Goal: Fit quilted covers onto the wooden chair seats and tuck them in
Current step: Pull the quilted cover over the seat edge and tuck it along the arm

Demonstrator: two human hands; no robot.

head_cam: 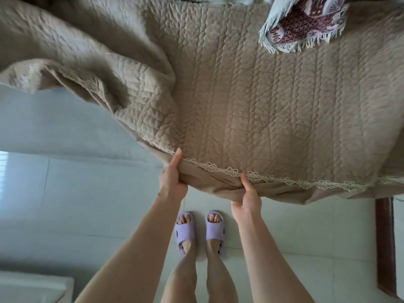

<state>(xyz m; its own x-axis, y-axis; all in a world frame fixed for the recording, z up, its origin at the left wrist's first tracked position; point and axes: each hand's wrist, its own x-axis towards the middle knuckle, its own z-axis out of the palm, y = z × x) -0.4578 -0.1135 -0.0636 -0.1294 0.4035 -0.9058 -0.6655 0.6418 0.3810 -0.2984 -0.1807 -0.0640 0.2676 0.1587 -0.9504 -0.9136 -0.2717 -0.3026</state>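
Observation:
A beige quilted cover (pixel 251 101) with a lace-trimmed edge spreads across the upper part of the head view, over what it hides beneath. Its left part billows up in loose folds (pixel 87 68). My left hand (pixel 171 178) pinches the front lace hem, thumb on top. My right hand (pixel 247 193) grips the same hem a short way to the right, with bunched fabric between both hands. A dark wooden leg or frame piece (pixel 385 248) shows under the cover at the right.
A folded maroon and pale blue fringed throw (pixel 306 25) lies on the cover at the top right. Below are a pale tiled floor (pixel 87 204) and my feet in lilac slippers (pixel 200 230). A white object (pixel 32 287) sits at the bottom left.

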